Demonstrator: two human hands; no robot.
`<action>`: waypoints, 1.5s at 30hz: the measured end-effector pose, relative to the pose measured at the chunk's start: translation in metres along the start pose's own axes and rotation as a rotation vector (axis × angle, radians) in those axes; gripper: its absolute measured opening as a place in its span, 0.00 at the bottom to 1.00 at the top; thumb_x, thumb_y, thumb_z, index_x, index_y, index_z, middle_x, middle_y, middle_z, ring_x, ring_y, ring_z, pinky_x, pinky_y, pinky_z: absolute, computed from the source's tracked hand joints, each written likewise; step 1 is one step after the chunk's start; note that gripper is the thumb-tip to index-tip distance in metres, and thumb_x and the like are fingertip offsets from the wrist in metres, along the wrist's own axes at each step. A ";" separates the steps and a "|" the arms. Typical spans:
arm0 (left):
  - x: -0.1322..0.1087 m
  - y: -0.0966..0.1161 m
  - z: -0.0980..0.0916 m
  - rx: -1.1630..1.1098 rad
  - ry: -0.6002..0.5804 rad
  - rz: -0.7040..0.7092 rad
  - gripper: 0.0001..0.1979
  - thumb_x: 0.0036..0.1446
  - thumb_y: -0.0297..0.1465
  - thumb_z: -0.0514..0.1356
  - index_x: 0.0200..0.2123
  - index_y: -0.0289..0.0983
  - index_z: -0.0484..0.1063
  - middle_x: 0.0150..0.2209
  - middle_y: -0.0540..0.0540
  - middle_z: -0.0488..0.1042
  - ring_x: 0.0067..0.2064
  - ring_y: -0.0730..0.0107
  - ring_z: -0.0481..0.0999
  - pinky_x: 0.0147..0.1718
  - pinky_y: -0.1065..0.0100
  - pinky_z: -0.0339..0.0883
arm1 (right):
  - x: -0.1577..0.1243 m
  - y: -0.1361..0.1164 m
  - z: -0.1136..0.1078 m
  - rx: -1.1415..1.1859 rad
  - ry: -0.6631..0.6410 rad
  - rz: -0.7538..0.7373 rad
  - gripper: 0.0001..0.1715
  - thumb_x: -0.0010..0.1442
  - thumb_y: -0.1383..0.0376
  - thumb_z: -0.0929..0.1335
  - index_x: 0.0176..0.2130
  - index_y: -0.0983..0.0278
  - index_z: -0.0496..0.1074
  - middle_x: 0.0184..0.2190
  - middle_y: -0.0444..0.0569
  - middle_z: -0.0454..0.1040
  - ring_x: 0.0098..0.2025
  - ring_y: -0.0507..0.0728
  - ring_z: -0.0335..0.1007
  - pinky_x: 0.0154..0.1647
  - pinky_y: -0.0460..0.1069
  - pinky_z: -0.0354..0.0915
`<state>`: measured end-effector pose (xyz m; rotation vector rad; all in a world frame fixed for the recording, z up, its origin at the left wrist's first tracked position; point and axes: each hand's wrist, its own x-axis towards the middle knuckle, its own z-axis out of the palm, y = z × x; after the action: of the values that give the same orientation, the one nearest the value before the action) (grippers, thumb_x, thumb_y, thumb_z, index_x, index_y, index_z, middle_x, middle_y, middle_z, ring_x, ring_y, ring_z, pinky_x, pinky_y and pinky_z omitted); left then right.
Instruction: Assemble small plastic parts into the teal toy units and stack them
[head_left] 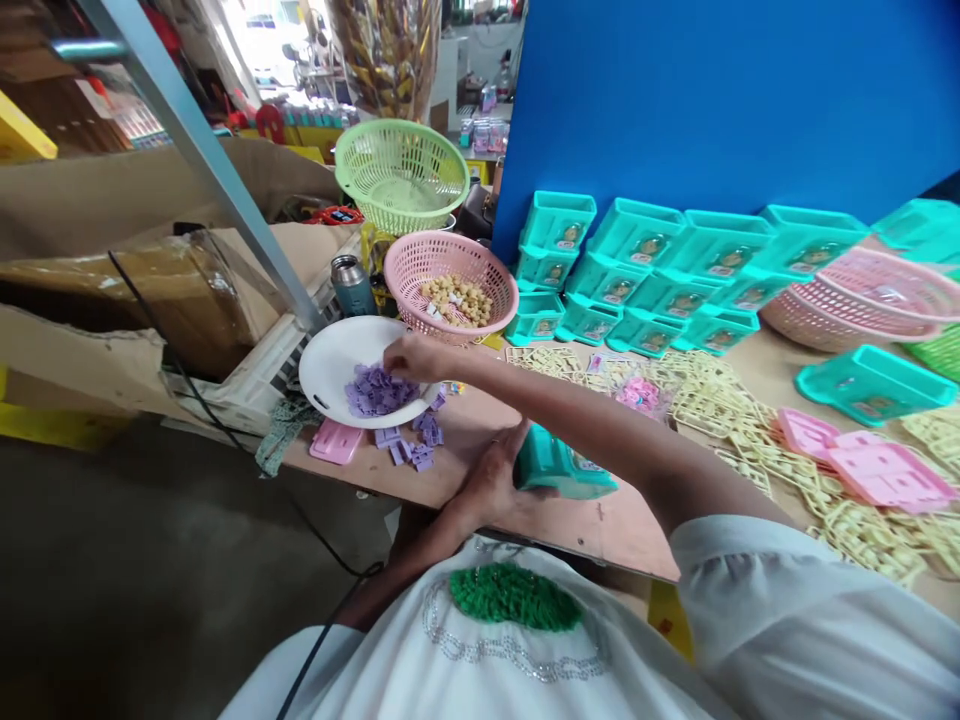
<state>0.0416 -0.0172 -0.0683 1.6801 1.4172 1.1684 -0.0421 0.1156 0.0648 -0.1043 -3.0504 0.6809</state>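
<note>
Head view: we saw, at the lower centre, the white shirt [397, 670]; just beyond it the left hand [491, 480] held the left end of a teal box [562, 465] near the front edge of the table [622, 530], its thumb and fingers spread apart around that end; left of centre, some loose purple pieces [401, 448] lay beside a pink plastic part [337, 441]; behind these stood a white bowl [321, 365] with a purple heap [371, 392] in it, and over its right side our right hand [409, 358] reached with fingers bunched, though we could not tell whether they held a piece; farther back, a pink basket [405, 262] contained small tan pieces [476, 298]; right of centre, stacked teal boxes [679, 290] stood before a blue panel [712, 100].
</note>
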 end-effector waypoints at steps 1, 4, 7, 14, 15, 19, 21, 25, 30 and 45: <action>0.000 0.002 0.000 0.004 0.003 -0.006 0.53 0.50 0.41 0.73 0.73 0.42 0.49 0.68 0.33 0.64 0.69 0.45 0.64 0.67 0.43 0.60 | 0.006 -0.006 0.005 -0.059 -0.069 -0.021 0.11 0.58 0.75 0.71 0.42 0.70 0.81 0.40 0.51 0.83 0.39 0.53 0.75 0.39 0.44 0.64; -0.003 0.007 -0.003 0.002 -0.002 -0.029 0.47 0.51 0.43 0.72 0.70 0.44 0.55 0.67 0.37 0.66 0.69 0.46 0.63 0.67 0.44 0.60 | 0.024 -0.020 0.024 -0.164 -0.184 -0.019 0.16 0.52 0.76 0.74 0.43 0.72 0.82 0.42 0.58 0.83 0.42 0.59 0.77 0.41 0.46 0.65; -0.004 0.009 -0.006 -0.015 -0.009 -0.033 0.42 0.55 0.46 0.69 0.69 0.44 0.57 0.67 0.38 0.65 0.70 0.47 0.63 0.68 0.44 0.59 | 0.034 -0.023 0.035 -0.282 -0.228 0.025 0.18 0.54 0.76 0.72 0.46 0.76 0.81 0.44 0.65 0.82 0.44 0.64 0.78 0.41 0.49 0.66; -0.002 0.003 -0.005 -0.032 -0.005 -0.023 0.49 0.52 0.47 0.70 0.72 0.43 0.52 0.68 0.37 0.64 0.69 0.49 0.65 0.67 0.46 0.61 | 0.023 0.000 0.013 0.043 0.014 0.059 0.13 0.58 0.75 0.71 0.43 0.71 0.82 0.40 0.54 0.83 0.38 0.54 0.78 0.41 0.45 0.68; -0.002 0.001 -0.004 -0.033 -0.011 -0.029 0.51 0.52 0.47 0.71 0.72 0.43 0.50 0.69 0.36 0.63 0.69 0.48 0.64 0.67 0.46 0.61 | 0.020 0.004 0.010 0.129 0.056 0.070 0.12 0.58 0.75 0.71 0.42 0.72 0.82 0.38 0.53 0.83 0.36 0.53 0.77 0.40 0.44 0.68; -0.005 0.000 -0.005 -0.072 -0.005 0.002 0.59 0.48 0.46 0.74 0.74 0.43 0.45 0.72 0.34 0.58 0.72 0.44 0.58 0.69 0.43 0.58 | -0.006 0.022 -0.001 0.624 0.221 0.091 0.05 0.56 0.74 0.71 0.35 0.72 0.79 0.25 0.45 0.78 0.25 0.49 0.72 0.28 0.43 0.69; -0.007 0.003 -0.008 -0.097 0.049 0.030 0.59 0.46 0.47 0.75 0.74 0.41 0.48 0.72 0.33 0.58 0.73 0.43 0.57 0.70 0.42 0.57 | -0.031 0.029 -0.009 0.809 0.269 0.070 0.04 0.56 0.70 0.73 0.34 0.70 0.78 0.24 0.44 0.77 0.24 0.49 0.72 0.25 0.42 0.69; -0.004 0.019 -0.017 -0.230 0.324 0.000 0.38 0.56 0.46 0.70 0.65 0.38 0.65 0.64 0.34 0.70 0.65 0.50 0.71 0.65 0.49 0.66 | -0.097 0.033 -0.023 1.007 0.372 0.129 0.15 0.52 0.61 0.78 0.32 0.68 0.76 0.26 0.45 0.78 0.26 0.49 0.71 0.26 0.43 0.72; 0.016 0.050 -0.031 -0.566 0.546 -0.094 0.23 0.58 0.43 0.69 0.52 0.36 0.76 0.42 0.42 0.82 0.41 0.66 0.82 0.40 0.67 0.77 | -0.166 0.018 -0.013 1.116 0.534 0.224 0.24 0.46 0.52 0.81 0.31 0.67 0.76 0.27 0.44 0.77 0.27 0.49 0.72 0.28 0.45 0.73; 0.017 0.066 -0.024 0.360 0.453 0.368 0.07 0.67 0.34 0.60 0.39 0.40 0.77 0.34 0.46 0.80 0.37 0.69 0.79 0.40 0.68 0.74 | -0.248 -0.028 0.027 0.946 0.696 0.444 0.30 0.53 0.41 0.76 0.29 0.65 0.72 0.24 0.43 0.71 0.23 0.49 0.67 0.23 0.45 0.65</action>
<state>0.0467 -0.0165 0.0039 2.0795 1.7159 1.6561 0.2025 0.0619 0.0519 -0.7921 -1.8220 1.5938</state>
